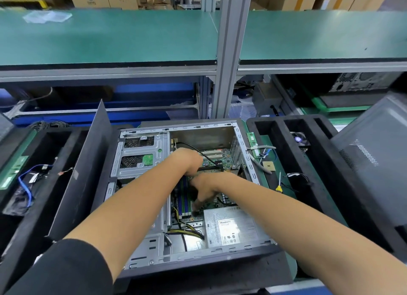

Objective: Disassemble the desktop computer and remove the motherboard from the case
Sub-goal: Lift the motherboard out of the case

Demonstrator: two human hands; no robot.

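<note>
Motherboard point(222, 160) seated flat on the floor of the open case point(242, 145), green, partly hidden under both forearms. Case lying on its side in the middle of the bench, open face up. White expansion slots point(211, 153) at the far end of the board, memory slots point(184, 197) in green and blue running along its left edge. Black cable point(198, 150) curving across the far part of the board toward a connector near its middle.

Left hand point(189, 160) down over the centre of the board, knuckles up, fingers curled under; what they grip, if anything, cannot be told. Right hand point(203, 187) just beside it, nearer the camera, fingers pointing down and touching the board close to the memory slots; whether they pinch something cannot be told either.

Power supply point(231, 228), grey with a white label, in the near right corner of the case. Yellow and black wires point(189, 229) bundled just left of it. Metal drive cage point(141, 156) filling the left side of the case.

Dark side panel point(86, 167) leaning upright against the left of the case. Yellow-handled screwdriver point(279, 183) lying on the green mat to the right, near a small square chip point(269, 165). Black foam trays point(297, 127) flanking both sides.
</note>
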